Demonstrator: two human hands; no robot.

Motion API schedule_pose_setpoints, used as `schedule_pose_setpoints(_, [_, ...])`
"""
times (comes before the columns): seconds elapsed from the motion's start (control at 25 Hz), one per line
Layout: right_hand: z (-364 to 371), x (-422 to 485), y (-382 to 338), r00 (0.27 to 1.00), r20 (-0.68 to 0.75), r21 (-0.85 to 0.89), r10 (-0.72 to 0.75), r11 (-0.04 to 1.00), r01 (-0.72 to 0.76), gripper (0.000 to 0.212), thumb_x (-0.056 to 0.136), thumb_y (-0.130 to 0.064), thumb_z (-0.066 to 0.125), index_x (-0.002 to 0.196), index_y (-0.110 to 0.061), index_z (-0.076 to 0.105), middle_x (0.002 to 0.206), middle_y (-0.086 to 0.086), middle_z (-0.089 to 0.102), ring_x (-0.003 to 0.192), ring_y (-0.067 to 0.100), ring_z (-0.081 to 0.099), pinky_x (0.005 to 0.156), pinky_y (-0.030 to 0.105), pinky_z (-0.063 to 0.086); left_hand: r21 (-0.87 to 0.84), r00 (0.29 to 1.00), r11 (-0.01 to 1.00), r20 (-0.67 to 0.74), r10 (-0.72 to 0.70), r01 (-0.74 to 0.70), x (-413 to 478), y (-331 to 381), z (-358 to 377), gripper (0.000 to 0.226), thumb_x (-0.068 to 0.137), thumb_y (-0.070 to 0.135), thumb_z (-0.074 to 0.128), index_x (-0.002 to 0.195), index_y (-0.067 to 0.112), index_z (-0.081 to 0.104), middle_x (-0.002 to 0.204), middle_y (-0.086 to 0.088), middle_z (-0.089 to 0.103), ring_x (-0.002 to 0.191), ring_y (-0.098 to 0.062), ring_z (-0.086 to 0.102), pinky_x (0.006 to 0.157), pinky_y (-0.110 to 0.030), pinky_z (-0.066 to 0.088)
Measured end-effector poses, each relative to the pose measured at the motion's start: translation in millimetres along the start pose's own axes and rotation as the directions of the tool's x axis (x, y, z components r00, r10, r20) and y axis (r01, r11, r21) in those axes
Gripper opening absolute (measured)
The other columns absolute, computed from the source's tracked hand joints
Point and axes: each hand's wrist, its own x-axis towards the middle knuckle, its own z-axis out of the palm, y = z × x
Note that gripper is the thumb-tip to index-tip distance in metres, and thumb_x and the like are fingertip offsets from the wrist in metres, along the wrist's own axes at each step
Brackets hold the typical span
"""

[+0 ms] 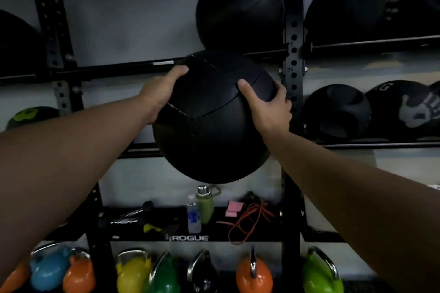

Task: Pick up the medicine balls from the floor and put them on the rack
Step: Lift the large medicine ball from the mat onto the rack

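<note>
Before the rack (293, 59), both hands (159, 93) (266, 107) clasp a black medicine ball (209, 131).

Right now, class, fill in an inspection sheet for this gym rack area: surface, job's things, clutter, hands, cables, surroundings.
Surface: black rack with shelf rails; floor not in view.
Job's things: held medicine ball raised in front of the rack; shelved medicine balls above and right.
Clutter: green flask, clear bottle, pink pads on the lower tray.
Hands: left hand and right hand grip the ball's sides.
Cables: orange cord loose on the tray.
Surroundings: coloured kettlebells below; grey wall behind.
</note>
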Motion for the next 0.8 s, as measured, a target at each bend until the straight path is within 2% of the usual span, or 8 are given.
schedule_pose_setpoints(0.24, [36.5, 124.2, 55.3, 0.999, -0.029, -0.093, 0.019, 0.995, -0.022, 0.124, 0.056, -0.099, 0.058, 0.16, -0.042, 0.026, 0.166, 0.011, 0.03, 0.152, 0.043, 0.027, 0.118, 0.068, 0.029, 0.008, 0.993, 1.0, 0.116, 0.01, -0.01, 139.5, -54.3, 64.5, 0.093, 0.051, 0.082, 0.072, 0.121, 0.022, 0.08, 0.12, -0.007, 0.082, 0.111, -0.032, 0.078, 0.106, -0.046, 0.06])
schedule_pose_setpoints(0.32, [49.0, 162.5, 74.5, 0.998, -0.052, -0.123, 0.037, 0.991, -0.043, 0.124, 0.055, -0.1, 0.057, 0.16, -0.042, 0.028, 0.165, 0.011, 0.033, 0.151, 0.043, 0.031, 0.118, 0.067, 0.03, 0.04, 0.98, 0.998, 0.195, 0.049, -0.057, 184.4, -73.0, 80.1, 0.089, 0.061, 0.082, 0.071, 0.126, 0.022, 0.08, 0.119, -0.006, 0.083, 0.113, -0.031, 0.078, 0.101, -0.041, 0.06])
schedule_pose_setpoints(0.4, [59.2, 203.2, 87.3, 0.997, -0.072, -0.147, 0.038, 0.988, -0.049, 0.122, 0.054, -0.101, 0.056, 0.158, -0.04, 0.034, 0.162, 0.009, 0.038, 0.148, 0.041, 0.038, 0.117, 0.063, 0.034, 0.018, 0.966, 0.99, 0.225, 0.13, -0.138, 225.6, -88.8, 94.5, 0.096, 0.063, 0.084, 0.071, 0.137, 0.024, 0.075, 0.127, -0.004, 0.081, 0.12, -0.029, 0.076, 0.107, -0.043, 0.058])
schedule_pose_setpoints(0.48, [66.5, 243.1, 95.6, 0.996, -0.09, -0.209, -0.03, 0.978, 0.011, 0.11, 0.064, -0.097, 0.055, 0.154, -0.034, 0.044, 0.158, 0.007, 0.043, 0.144, 0.037, 0.044, 0.116, 0.055, 0.04, -0.013, 0.949, 0.973, 0.216, 0.229, -0.231, 259.8, -106.3, 108.9, 0.109, 0.06, 0.089, 0.075, 0.149, 0.028, 0.066, 0.14, -0.002, 0.075, 0.128, -0.024, 0.072, 0.115, -0.045, 0.054])
schedule_pose_setpoints(0.56, [73.5, 269.8, 106.1, 0.97, -0.096, -0.298, -0.224, 0.936, 0.187, 0.086, 0.079, -0.085, 0.05, 0.142, -0.027, 0.059, 0.145, 0.007, 0.053, 0.136, 0.032, 0.051, 0.107, 0.044, 0.046, -0.019, 0.927, 0.945, 0.191, 0.324, -0.327, 280.3, -127.9, 124.2, 0.123, 0.055, 0.096, 0.079, 0.158, 0.031, 0.058, 0.153, 0.0, 0.067, 0.138, -0.021, 0.066, 0.121, -0.046, 0.05])
schedule_pose_setpoints(0.64, [84.6, 287.5, 117.1, 0.912, -0.097, -0.358, -0.398, 0.869, 0.341, 0.065, 0.086, -0.074, 0.048, 0.123, -0.026, 0.07, 0.125, 0.002, 0.066, 0.122, 0.025, 0.06, 0.098, 0.04, 0.052, -0.025, 0.901, 0.921, 0.199, 0.385, -0.388, 292.3, -142.9, 134.8, 0.138, 0.046, 0.101, 0.076, 0.165, 0.035, 0.049, 0.164, 0.001, 0.056, 0.148, -0.019, 0.057, 0.126, -0.046, 0.045])
schedule_pose_setpoints(0.72, [93.3, 301.0, 117.5, 0.903, -0.077, -0.42, -0.422, 0.836, 0.355, 0.05, 0.093, -0.067, 0.049, 0.116, -0.028, 0.073, 0.113, -0.002, 0.072, 0.11, 0.019, 0.066, 0.092, 0.043, 0.057, -0.025, 0.904, 0.923, 0.192, 0.381, -0.384, 302.4, -148.3, 140.2, 0.145, 0.044, 0.102, 0.073, 0.168, 0.035, 0.044, 0.168, 0.001, 0.051, 0.151, -0.019, 0.053, 0.127, -0.045, 0.043])
schedule_pose_setpoints(0.8, [98.5, 309.9, 110.4, 0.925, -0.065, -0.51, -0.374, 0.81, 0.291, 0.044, 0.1, -0.062, 0.05, 0.117, -0.029, 0.074, 0.11, -0.002, 0.075, 0.105, 0.021, 0.07, 0.088, 0.042, 0.059, -0.026, 0.913, 0.929, 0.177, 0.368, -0.369, 309.0, -147.2, 143.7, 0.144, 0.046, 0.1, 0.072, 0.17, 0.033, 0.042, 0.17, 0.0, 0.048, 0.153, -0.021, 0.051, 0.127, -0.044, 0.043])
